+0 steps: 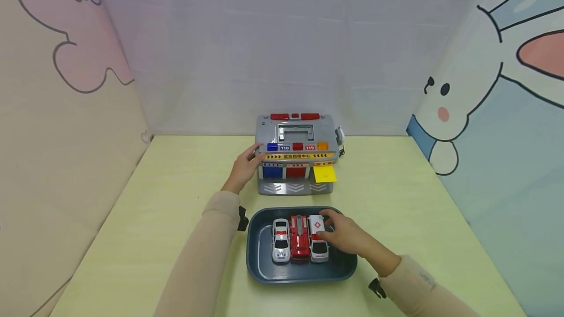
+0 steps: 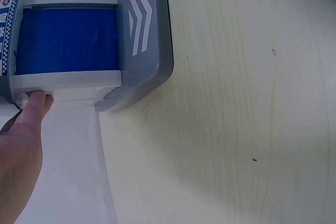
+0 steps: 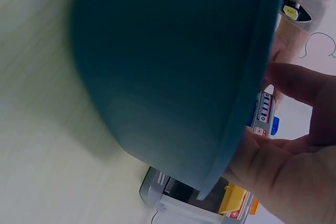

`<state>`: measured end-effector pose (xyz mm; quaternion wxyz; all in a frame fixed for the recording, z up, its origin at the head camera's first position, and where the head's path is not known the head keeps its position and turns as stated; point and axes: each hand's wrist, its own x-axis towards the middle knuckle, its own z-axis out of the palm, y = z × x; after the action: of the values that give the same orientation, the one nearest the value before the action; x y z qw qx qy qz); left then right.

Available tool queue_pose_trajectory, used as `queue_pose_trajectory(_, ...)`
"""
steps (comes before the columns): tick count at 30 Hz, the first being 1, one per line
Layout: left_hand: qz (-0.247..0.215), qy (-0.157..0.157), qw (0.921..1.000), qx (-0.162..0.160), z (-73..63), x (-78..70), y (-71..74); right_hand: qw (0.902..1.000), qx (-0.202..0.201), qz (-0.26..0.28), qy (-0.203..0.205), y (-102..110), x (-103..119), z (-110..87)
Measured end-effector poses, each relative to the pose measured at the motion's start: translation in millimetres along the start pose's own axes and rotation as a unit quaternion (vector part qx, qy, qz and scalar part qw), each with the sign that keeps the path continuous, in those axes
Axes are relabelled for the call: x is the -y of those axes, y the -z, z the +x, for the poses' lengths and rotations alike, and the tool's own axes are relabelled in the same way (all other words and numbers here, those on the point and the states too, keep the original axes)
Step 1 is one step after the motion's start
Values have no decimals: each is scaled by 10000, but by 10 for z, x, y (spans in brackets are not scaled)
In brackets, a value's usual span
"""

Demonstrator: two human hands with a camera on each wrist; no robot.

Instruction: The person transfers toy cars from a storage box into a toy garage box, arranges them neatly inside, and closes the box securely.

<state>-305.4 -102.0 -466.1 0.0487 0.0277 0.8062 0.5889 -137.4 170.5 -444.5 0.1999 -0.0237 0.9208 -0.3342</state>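
Observation:
In the head view my left hand (image 1: pixel 245 169) rests against the left side of a grey toy emergency station (image 1: pixel 295 153). The left wrist view shows its fingertips (image 2: pixel 37 98) under the white frame beside the station's blue door (image 2: pixel 68 40). My right hand (image 1: pixel 345 234) reaches over the right part of a dark blue tray (image 1: pixel 260 273), its thumb and forefinger apart at a white toy ambulance (image 1: pixel 319 251). Beside the ambulance lie a red toy fire truck (image 1: pixel 300 243) and a white toy police car (image 1: pixel 281 246). The tray wall hides the cars in the right wrist view.
A yellow door flap (image 1: pixel 325 174) stands raised at the station's right bay, and a small grey handset (image 1: pixel 340 136) hangs on its right side. The pale wood-look table (image 1: pixel 185 170) meets a back wall (image 1: pixel 198 62) and painted side panels.

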Motion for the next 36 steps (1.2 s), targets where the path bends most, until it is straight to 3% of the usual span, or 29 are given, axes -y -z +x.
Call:
queue_pose_trajectory(13,-124,95,9999,21,-40,108,-91,9996,-11,-264,75,-124,-62,-65)
queue_pose_trajectory(31,-14,59,10000,-69,-52,32,-31,9996,75,-174,200,-177,-70,57)
queue_pose_trajectory(36,-20,15,10000,-79,-37,16,-15,9999,103,-87,70,-170,-49,67)
